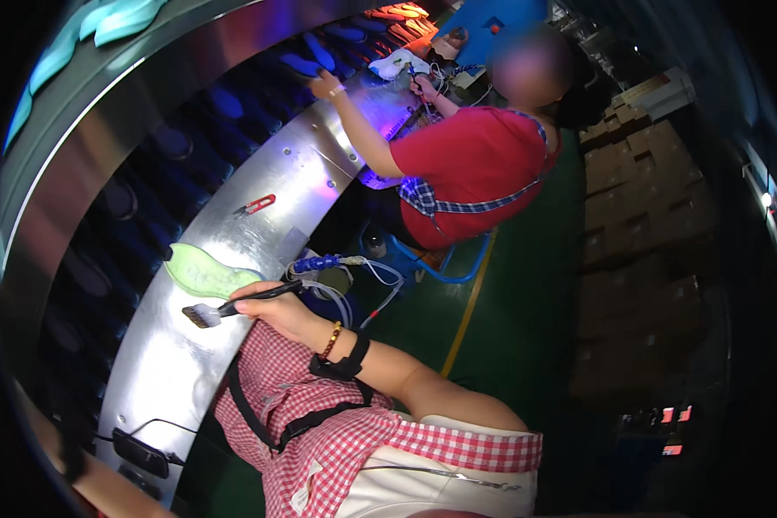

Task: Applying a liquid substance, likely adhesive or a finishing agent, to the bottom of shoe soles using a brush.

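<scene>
My right hand [278,312] is closed round the black handle of a flat brush [266,293]. The brush's bristles hang just over the metal worktop [168,358]. Beside the hand lies a pale green shoe sole [200,269], with its near end by my fingers; whether they touch it I cannot tell. My left hand [41,425] reaches toward the dark rack at the lower left rim. It is dim and blurred there, so its fingers do not show clearly.
Red thread snips [257,205] lie farther up the worktop. A blue-handled tool [318,263] with hoses is right of the sole. A black device [141,453] sits at the near end. A co-worker in a red shirt [479,164] reaches for soles; cartons [643,190] stand at right.
</scene>
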Motion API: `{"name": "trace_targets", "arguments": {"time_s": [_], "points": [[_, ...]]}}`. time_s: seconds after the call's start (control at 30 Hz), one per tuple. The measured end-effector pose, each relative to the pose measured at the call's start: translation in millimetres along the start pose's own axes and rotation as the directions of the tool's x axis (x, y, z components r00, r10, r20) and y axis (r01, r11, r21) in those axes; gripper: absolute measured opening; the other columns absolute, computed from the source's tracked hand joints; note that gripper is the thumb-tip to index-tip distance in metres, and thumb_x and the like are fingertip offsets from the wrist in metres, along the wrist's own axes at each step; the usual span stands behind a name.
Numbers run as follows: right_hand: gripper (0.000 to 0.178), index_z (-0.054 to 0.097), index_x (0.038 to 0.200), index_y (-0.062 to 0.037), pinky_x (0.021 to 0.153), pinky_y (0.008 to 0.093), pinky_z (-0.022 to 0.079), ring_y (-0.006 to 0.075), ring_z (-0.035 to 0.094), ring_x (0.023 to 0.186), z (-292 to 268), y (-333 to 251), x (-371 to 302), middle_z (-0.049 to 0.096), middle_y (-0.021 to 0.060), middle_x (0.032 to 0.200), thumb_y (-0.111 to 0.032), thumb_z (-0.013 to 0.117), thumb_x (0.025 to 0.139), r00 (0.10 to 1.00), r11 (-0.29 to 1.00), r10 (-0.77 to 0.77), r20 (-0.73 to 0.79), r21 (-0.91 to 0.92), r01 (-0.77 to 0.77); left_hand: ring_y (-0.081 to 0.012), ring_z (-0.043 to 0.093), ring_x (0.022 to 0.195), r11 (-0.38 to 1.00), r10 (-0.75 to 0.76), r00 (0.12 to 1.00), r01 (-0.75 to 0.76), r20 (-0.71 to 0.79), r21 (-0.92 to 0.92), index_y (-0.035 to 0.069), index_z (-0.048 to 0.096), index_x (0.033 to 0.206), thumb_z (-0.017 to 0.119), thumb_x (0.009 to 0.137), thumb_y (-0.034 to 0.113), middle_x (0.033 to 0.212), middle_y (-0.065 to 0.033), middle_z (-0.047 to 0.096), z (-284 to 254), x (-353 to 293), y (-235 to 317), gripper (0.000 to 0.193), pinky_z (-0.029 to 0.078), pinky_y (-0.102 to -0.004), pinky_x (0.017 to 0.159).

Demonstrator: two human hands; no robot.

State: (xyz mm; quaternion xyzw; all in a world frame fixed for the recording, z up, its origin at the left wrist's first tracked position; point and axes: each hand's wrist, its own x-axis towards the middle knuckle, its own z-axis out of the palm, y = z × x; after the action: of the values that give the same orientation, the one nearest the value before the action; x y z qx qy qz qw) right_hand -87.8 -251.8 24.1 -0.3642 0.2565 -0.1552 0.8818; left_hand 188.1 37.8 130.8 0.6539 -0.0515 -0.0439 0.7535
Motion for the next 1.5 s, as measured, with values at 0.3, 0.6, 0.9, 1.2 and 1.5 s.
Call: {"name": "trace_targets", "arguments": {"time_s": [0.3,0.6,0.9,1.2,1.5], "points": [[0.022,0.058,0.096,0.0038,0.066,0.0225,0.043,0.0102,0.054,0.07,2.2,-14.8,0.2,0.06,0.0072,0.082,-0.002,0.06,0.074,0.999,0.999,-0.05,0.02,0.008,0.05,-0.0297,0.047,0.104,0.964,0.008,0.999,0.002,0.036,-0.267,-0.006,0.025,0.127,0.042,0.083,0.04,0.114,-0.0188,0.047,2.7,-62.4,2.9,0.065,0.04,-0.0362,0.088],[0.02,0.058,0.096,0.0039,0.071,0.0237,0.044,0.0134,0.056,0.075,30.9,-26.4,3.5,0.06,0.0089,0.084,0.0,0.056,0.076,0.979,0.995,-0.098,0.18,0.009,0.098,-0.0317,0.048,0.104,0.384,-0.245,0.526,0.824,0.814,-0.416,0.0,0.026,0.128,0.037,0.079,0.06,0.117,-0.0192,0.046,63.5,-149.3,-77.5,0.078,0.038,-0.0443,0.091],[0.021,0.06,0.092,0.0044,0.067,0.0191,0.043,0.0098,0.056,0.073,81.7,-0.2,19.1,0.062,0.0085,0.082,-0.001,0.062,0.071,0.947,0.957,0.047,0.317,-0.287,0.049,-0.0349,0.052,0.093,0.396,-0.331,0.702,0.71,0.631,-0.582,0.008,0.037,0.121,0.012,0.075,0.071,0.106,-0.0198,0.05,99.0,-167.9,-97.0,0.082,0.042,-0.0481,0.081],[0.017,0.064,0.088,-0.0007,0.064,0.0184,0.043,0.0088,0.057,0.07,106.1,5.6,13.8,0.062,0.0061,0.081,-0.007,0.063,0.072,0.823,0.654,-0.073,0.563,-0.596,0.466,-0.0248,0.044,0.106,0.487,-0.472,0.814,0.56,0.338,-0.67,0.012,0.038,0.121,0.018,0.081,0.062,0.117,-0.0101,0.044,114.9,-170.6,-104.1,0.067,0.036,-0.0389,0.091],[0.019,0.064,0.086,-0.0012,0.061,0.0217,0.045,0.0115,0.057,0.068,101.2,-46.6,-19.0,0.061,0.008,0.077,-0.007,0.066,0.068,0.688,0.519,0.404,0.602,-0.771,0.37,-0.0288,0.057,0.085,0.643,-0.377,0.852,0.523,0.364,-0.559,0.006,0.042,0.117,0.012,0.078,0.066,0.096,-0.0168,0.056,81.7,-150.4,-84.4,0.077,0.047,-0.0405,0.075]]}}
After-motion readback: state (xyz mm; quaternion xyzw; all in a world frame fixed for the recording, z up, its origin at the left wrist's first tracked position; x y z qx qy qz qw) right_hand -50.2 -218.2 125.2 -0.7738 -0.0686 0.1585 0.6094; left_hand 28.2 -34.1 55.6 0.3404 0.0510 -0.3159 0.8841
